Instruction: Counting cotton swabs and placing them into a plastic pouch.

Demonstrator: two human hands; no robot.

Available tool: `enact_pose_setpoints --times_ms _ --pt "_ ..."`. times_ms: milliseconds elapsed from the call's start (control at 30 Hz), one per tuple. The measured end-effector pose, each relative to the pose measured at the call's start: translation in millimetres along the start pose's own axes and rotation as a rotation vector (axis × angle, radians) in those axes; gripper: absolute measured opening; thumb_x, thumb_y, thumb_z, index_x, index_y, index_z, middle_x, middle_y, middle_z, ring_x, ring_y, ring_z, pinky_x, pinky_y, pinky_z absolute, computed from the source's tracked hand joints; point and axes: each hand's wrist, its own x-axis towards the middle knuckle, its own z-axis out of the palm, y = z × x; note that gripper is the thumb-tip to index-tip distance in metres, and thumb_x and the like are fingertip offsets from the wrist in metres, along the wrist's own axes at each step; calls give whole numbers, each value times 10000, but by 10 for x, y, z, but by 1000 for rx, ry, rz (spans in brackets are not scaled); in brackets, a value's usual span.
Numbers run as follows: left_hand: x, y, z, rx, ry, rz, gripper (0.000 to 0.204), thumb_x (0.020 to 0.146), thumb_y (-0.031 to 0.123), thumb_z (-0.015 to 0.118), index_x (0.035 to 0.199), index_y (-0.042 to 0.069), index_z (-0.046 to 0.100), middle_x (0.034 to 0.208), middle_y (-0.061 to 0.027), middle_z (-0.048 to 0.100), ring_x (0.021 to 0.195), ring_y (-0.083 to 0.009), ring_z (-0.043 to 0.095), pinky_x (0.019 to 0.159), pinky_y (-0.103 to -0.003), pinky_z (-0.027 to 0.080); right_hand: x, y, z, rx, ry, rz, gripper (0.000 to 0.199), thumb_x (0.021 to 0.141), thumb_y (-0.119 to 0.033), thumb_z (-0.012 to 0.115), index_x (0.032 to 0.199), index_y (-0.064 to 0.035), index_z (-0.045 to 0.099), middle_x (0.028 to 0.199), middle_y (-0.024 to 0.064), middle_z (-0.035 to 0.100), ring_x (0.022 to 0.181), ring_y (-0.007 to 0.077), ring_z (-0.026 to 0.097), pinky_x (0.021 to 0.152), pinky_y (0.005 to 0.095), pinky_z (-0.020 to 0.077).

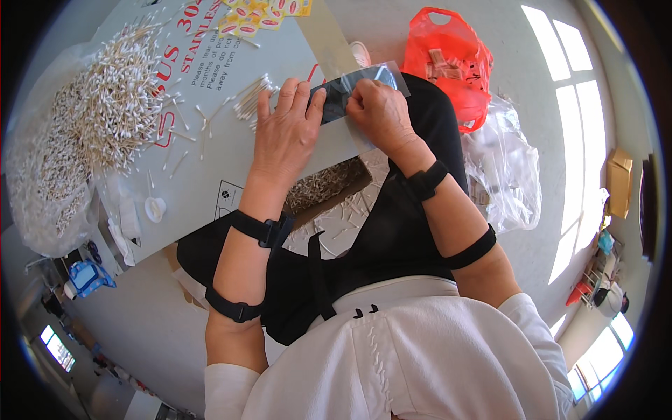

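Possibly the weak point is the clear plastic sleeve (pixel 336 98) at upper centre, which lies between the two hands and projects past the edge of the grey printed tabletop (pixel 199 175). The left hand (pixel 287 129) is partly open, fingers apart, its thumb at the sleeve's left end; whether it pinches the film cannot be told. The right hand (pixel 381 115) is curled over the other end, its fingertips hidden, so its hold is unclear too. Film this thin could slip, crease or tear if the hands pulled unevenly.

Beside the left hand, a small bundle of cotton swabs (pixel 250 101) appears loose; a sideways brush of the fingers could scatter it. The large swab heap (pixel 122 98) at upper left might slide if knocked. Below the hands, in mid-frame, an open cardboard box (pixel 334 204) of swabs could spill if the knees shifted.
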Motion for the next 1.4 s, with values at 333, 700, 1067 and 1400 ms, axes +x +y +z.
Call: enact_pose_setpoints --times_ms 333,700,1067,1400 --pt "-99 247 64 -151 -8 -158 519 791 179 724 1277 98 561 1372 -85 483 1312 -271 398 1031 -498 301 11 -47 -148 0 -48 92 146 783 -153 665 834 -38 592 845 159 632 800 352 626 688 438 503" --pt "291 129 111 -257 31 -90 455 795 79 691 1237 150 614 1286 -87 534 1277 -282 425 1013 -460 324 -82 307 -171 502 300 512 659 726 -169 789 1268 52 486 1027 152 598 972 290 596 852 356 495" --pt "201 185 150 -147 -21 -135 466 811 215 711 1263 180 604 1338 -54 500 1309 -277 378 1021 -477 302 -120 261 -82 1072 100 792 579 712 92 743 1236 93 496 796 61 625 636 113 595 557 244 470" --pt "-341 -54 35 -224 126 -384 487 764 68 713 1227 35 566 1264 -113 556 1266 -319 439 1027 -489 318 -136 98 -272 204 466 235 463 725 -57 719 1150 20 553 985 138 612 877 259 611 760 356 502"
